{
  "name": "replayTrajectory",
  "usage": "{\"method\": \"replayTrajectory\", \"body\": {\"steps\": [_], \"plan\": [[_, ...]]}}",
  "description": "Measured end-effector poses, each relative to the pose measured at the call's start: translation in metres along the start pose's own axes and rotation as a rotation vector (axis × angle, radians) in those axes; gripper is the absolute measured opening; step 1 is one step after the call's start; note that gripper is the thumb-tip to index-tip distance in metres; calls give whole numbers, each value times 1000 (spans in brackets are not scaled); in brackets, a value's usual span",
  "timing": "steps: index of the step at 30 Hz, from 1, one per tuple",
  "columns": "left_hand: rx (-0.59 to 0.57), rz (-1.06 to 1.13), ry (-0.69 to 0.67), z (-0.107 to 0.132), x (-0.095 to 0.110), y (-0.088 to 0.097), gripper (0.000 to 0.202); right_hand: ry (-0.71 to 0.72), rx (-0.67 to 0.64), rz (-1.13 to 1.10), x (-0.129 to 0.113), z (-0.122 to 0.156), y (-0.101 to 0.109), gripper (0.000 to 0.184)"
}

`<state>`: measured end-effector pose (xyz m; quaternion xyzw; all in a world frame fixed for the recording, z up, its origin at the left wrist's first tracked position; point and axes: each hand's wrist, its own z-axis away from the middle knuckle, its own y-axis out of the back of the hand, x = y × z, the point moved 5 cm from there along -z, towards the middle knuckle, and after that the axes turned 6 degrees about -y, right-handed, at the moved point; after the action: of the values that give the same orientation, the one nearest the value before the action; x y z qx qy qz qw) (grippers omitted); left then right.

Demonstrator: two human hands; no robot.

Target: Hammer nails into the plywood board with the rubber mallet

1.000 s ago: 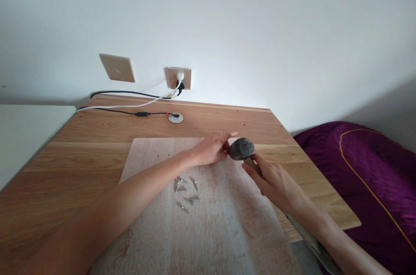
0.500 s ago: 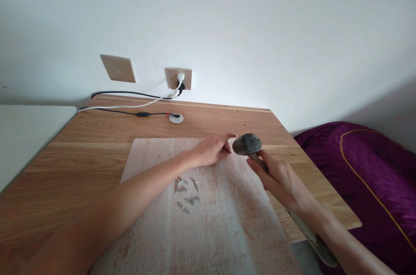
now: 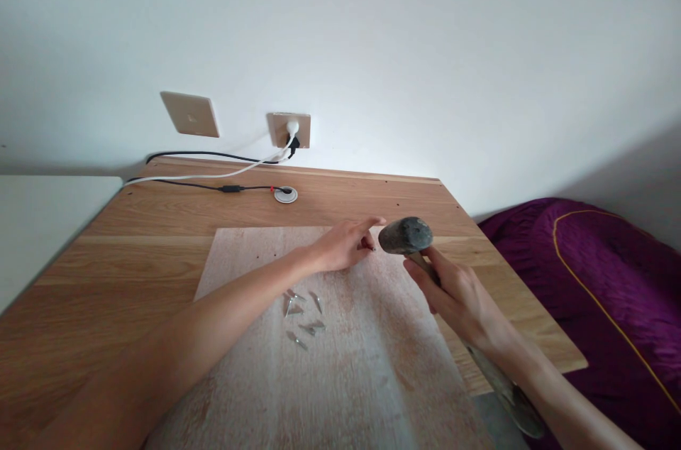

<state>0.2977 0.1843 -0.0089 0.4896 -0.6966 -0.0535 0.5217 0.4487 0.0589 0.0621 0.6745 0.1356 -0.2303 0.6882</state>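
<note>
I'm easing the dark-grey, cylinder-headed mallet rightward above the flat, pale wooden board, right hand clenching it, clearing space beside my left hand, whose hold I can't tell; slender silvery metal pieces are lying nearby.

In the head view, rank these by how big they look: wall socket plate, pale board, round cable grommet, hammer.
Largest to smallest:
1. Pale board
2. Hammer, partly hidden by the right hand
3. Wall socket plate
4. Round cable grommet

The hammer's nearness to the camera enlarges it.
</note>
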Motion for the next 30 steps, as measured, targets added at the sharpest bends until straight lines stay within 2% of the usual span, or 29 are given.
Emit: {"method": "replayTrajectory", "body": {"steps": [5, 10, 15, 20, 26, 30], "plan": [[13, 4, 2, 0, 1, 0, 66, -6, -83, -45, 1, 0, -6, 35], [-10, 10, 29, 0, 3, 2, 64, -9, -38, -113, 0, 3, 0, 34], [2, 12, 36, 0, 5, 4, 62, -7, -86, -57, -3, 0, -6, 33], [-11, 8, 54, -1, 3, 2, 65, -9, -5, -113, -3, 3, 4, 33], [-12, -2, 71, 0, 6, 3, 66, -36, -87, -73, 2, 1, -6, 35], [-16, -5, 88, 0, 7, 5, 67, -24, -31, -94, 2, 3, -2, 35]]}}
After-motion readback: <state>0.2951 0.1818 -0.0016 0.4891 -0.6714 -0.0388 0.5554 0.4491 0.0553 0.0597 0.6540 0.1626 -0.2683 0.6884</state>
